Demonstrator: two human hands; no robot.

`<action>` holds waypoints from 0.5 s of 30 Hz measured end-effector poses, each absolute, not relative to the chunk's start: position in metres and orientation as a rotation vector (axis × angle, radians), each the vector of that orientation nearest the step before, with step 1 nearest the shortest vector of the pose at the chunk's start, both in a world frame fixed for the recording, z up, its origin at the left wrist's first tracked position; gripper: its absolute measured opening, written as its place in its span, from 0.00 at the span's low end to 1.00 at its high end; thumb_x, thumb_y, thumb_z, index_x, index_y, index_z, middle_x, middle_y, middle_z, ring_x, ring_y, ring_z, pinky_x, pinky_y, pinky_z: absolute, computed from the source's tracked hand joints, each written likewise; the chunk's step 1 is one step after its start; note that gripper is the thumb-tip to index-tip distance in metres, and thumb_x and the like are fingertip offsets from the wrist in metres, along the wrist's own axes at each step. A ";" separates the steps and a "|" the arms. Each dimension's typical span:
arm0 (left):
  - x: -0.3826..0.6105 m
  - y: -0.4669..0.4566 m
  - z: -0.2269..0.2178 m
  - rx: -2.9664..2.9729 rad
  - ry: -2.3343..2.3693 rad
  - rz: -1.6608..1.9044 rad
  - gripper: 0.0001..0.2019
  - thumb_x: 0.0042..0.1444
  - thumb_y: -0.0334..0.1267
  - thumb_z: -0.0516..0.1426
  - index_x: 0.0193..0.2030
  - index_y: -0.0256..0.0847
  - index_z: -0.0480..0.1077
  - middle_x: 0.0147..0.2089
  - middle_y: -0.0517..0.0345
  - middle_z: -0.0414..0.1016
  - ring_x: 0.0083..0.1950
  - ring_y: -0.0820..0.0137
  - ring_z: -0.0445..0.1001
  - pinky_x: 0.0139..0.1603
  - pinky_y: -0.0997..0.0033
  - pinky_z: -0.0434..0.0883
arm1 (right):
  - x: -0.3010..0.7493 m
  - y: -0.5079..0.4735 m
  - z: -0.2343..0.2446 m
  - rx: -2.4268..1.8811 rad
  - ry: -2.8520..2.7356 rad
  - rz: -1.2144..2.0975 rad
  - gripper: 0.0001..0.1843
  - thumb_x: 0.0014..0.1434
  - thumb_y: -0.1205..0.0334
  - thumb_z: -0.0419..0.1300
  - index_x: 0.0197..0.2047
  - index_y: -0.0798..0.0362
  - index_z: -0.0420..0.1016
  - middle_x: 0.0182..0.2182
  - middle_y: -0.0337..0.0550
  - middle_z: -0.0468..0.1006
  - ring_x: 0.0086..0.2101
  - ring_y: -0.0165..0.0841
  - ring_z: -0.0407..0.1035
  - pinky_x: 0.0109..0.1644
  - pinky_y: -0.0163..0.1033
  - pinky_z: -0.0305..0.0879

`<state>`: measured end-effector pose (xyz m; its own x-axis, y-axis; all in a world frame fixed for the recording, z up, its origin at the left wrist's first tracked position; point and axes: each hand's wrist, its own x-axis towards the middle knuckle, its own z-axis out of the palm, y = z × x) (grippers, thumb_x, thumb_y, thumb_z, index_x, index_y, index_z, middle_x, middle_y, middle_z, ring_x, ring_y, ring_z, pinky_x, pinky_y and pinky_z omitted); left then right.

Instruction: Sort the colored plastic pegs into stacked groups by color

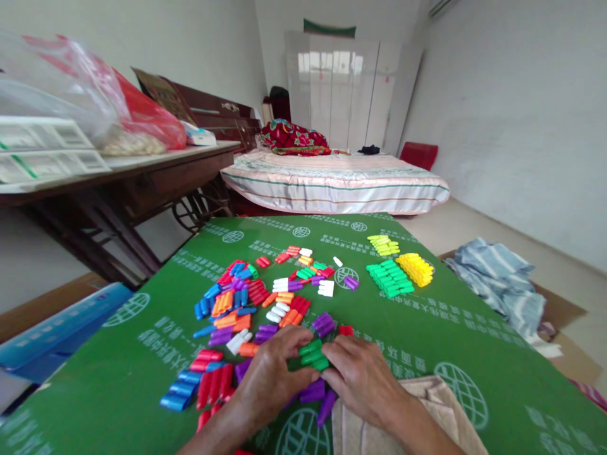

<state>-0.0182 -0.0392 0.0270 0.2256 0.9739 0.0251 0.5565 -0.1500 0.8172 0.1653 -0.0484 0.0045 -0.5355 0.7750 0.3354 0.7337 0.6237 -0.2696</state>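
Observation:
Between my two hands is a short row of green plastic caps (313, 355), tube-shaped and lying side by side. My left hand (272, 366) pinches its left side, thumb below and fingers above. My right hand (363, 373) grips the right end with closed fingers. Purple caps (324, 324) lie just beyond the held row, and more purple caps (313, 390) lie under it. A red cap (346, 330) sits beyond my right hand. Left of my left hand are red caps (214, 384) and blue caps (181, 390).
Mixed caps (256, 294) are scattered over the green board (156, 354). Sorted stacks of green (389, 278), yellow (415, 269) and lime caps (384, 244) stand at right. A beige folded cloth (417, 417) lies beneath my right forearm. A sewing-machine table (175, 161) is at left.

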 end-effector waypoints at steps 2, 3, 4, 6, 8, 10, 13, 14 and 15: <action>-0.020 -0.045 0.026 1.850 1.416 0.787 0.22 0.41 0.33 0.61 0.47 0.45 0.69 0.48 0.59 0.76 0.49 0.65 0.75 0.50 0.65 0.74 | 0.163 -0.050 0.015 -1.248 -2.488 0.227 0.11 0.58 0.64 0.56 0.46 0.50 0.67 0.35 0.39 0.74 0.36 0.35 0.69 0.39 0.38 0.62; -0.021 -0.047 0.026 1.856 1.417 0.803 0.23 0.42 0.33 0.61 0.49 0.45 0.69 0.49 0.58 0.75 0.50 0.64 0.74 0.50 0.65 0.74 | 0.161 -0.051 0.021 -1.272 -2.520 0.273 0.12 0.58 0.64 0.56 0.47 0.50 0.67 0.37 0.40 0.74 0.37 0.35 0.69 0.40 0.39 0.62; -0.021 -0.049 0.026 1.851 1.418 0.821 0.25 0.42 0.33 0.61 0.50 0.45 0.68 0.50 0.57 0.75 0.51 0.64 0.74 0.50 0.65 0.74 | 0.160 -0.051 0.026 -1.295 -2.550 0.312 0.12 0.57 0.65 0.55 0.46 0.50 0.67 0.37 0.40 0.74 0.38 0.36 0.70 0.40 0.39 0.62; -0.020 -0.053 0.025 1.821 1.419 0.863 0.28 0.41 0.32 0.61 0.53 0.44 0.66 0.50 0.56 0.75 0.52 0.64 0.74 0.51 0.65 0.74 | 0.157 -0.050 0.034 -1.325 -2.604 0.370 0.11 0.56 0.64 0.55 0.44 0.51 0.67 0.38 0.41 0.75 0.38 0.37 0.70 0.41 0.40 0.63; -0.019 -0.055 0.024 1.786 1.411 0.910 0.31 0.39 0.30 0.61 0.55 0.43 0.65 0.49 0.56 0.76 0.52 0.64 0.74 0.51 0.65 0.75 | 0.155 -0.049 0.039 -1.324 -2.647 0.394 0.13 0.55 0.65 0.55 0.45 0.52 0.67 0.39 0.43 0.75 0.39 0.38 0.70 0.42 0.41 0.63; -0.019 -0.058 0.021 1.752 1.401 0.968 0.32 0.39 0.29 0.62 0.55 0.44 0.64 0.48 0.56 0.76 0.51 0.65 0.74 0.50 0.66 0.75 | 0.154 -0.048 0.042 -1.296 -2.684 0.392 0.16 0.54 0.65 0.55 0.48 0.53 0.66 0.40 0.44 0.75 0.41 0.38 0.70 0.43 0.41 0.63; -0.020 -0.062 0.015 1.703 1.388 1.053 0.32 0.39 0.29 0.62 0.55 0.45 0.64 0.48 0.57 0.75 0.50 0.65 0.75 0.47 0.68 0.76 | 0.153 -0.047 0.045 -1.266 -2.721 0.385 0.16 0.55 0.64 0.54 0.48 0.54 0.66 0.41 0.45 0.75 0.42 0.39 0.70 0.42 0.42 0.64; -0.020 -0.063 0.013 1.686 1.386 1.071 0.31 0.40 0.30 0.62 0.55 0.46 0.65 0.48 0.57 0.75 0.50 0.66 0.75 0.46 0.68 0.77 | 0.153 -0.047 0.045 -1.258 -2.729 0.384 0.16 0.55 0.64 0.54 0.48 0.54 0.66 0.41 0.45 0.75 0.42 0.39 0.70 0.42 0.42 0.64; -0.020 -0.064 0.011 1.665 1.386 1.087 0.31 0.40 0.30 0.62 0.55 0.46 0.65 0.48 0.57 0.75 0.50 0.66 0.75 0.46 0.68 0.77 | 0.153 -0.047 0.045 -1.253 -2.734 0.381 0.16 0.55 0.63 0.54 0.48 0.54 0.66 0.41 0.45 0.76 0.42 0.40 0.70 0.42 0.42 0.64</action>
